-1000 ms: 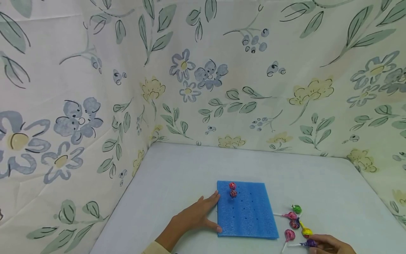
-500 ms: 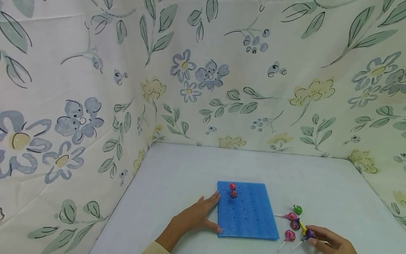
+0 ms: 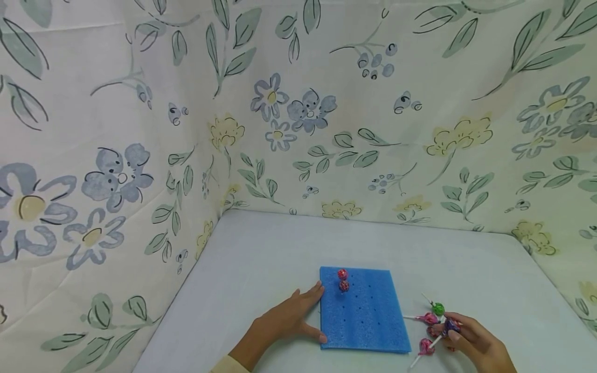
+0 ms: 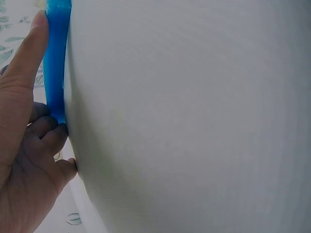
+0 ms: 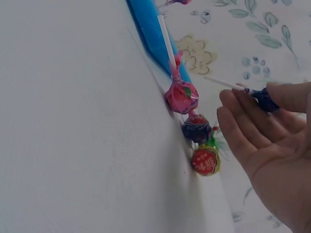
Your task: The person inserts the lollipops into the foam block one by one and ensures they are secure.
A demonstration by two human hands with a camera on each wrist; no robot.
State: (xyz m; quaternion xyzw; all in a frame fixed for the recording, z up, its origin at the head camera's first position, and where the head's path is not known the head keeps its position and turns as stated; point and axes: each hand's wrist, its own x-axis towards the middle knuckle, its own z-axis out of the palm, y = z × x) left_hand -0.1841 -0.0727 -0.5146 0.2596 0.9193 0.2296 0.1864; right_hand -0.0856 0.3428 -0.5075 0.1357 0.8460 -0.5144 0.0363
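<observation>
My left hand [image 3: 291, 318] lies along the left edge of a blue foam board [image 3: 378, 311], fingers stretched and thumb at its near corner. In the left wrist view the thumb touches the foam's edge. Two red-wrapped lollipops [image 3: 343, 286] stand in the board's far left part, among rows of small holes. At the right, my right hand [image 3: 480, 344] pinches a purple lollipop [image 3: 451, 326] by its wrapped head between thumb and fingers. Its white stick [image 5: 224, 83] points away from the hand. The held lollipop is raised over the loose ones.
Right of the board lie a green lollipop [image 3: 437, 309], a pink lollipop [image 3: 430, 318] and a nearer pink lollipop [image 3: 426, 346]. A dark lollipop [image 5: 197, 128] and a yellow-and-red lollipop [image 5: 205, 160] are mostly hidden by the right hand in the head view. Floral cloth [image 3: 298, 103] surrounds the white table [image 3: 270, 243].
My right hand has lifted the purple lollipop and moved it up and slightly left, over the loose ones. The green lollipop has turned a little. My left hand and the board stay put.
</observation>
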